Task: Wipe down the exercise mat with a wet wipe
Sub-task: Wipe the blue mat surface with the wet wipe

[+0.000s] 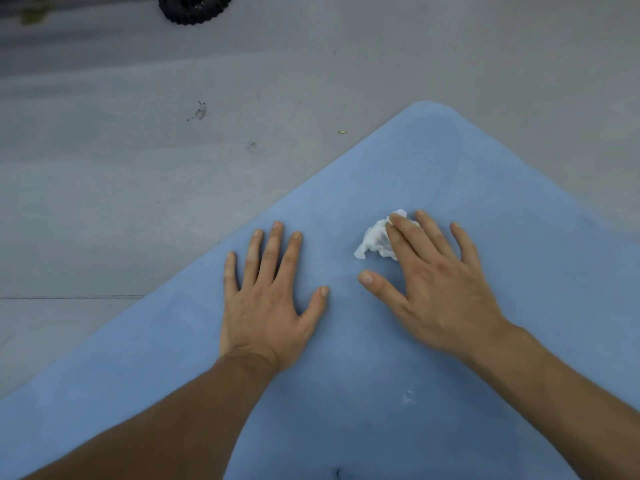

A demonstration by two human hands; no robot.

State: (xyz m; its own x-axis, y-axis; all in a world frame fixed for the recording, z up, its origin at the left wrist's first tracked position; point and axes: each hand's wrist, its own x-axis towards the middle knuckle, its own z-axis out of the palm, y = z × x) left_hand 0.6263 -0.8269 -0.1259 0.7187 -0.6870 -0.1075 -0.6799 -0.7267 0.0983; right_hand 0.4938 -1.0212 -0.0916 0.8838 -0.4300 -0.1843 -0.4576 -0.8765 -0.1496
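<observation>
Where my right hand (440,289) presses straight fingers on the crumpled wet wipe (375,242), at 1 o'clock from my flat, spread left hand (266,299), I judge it light, limp, prone to bunching; best pinned under the fingertips. Blue exercise mat (450,161): soft, probably grippy, on grey floor (138,174); black ridged ring (194,10) at 11 o'clock

A: Anything in the way on the flat blue foam exercise mat (450,174)?
B: Only the left hand (266,306) flat on it, and the crumpled white wet wipe (374,242) under the fingers (405,237) of the right hand (446,296). The far corner is open.
A: Off the mat?
B: The grey floor (104,202) is open. A black knobbly ring (194,8) sits well apart at the top edge.
</observation>
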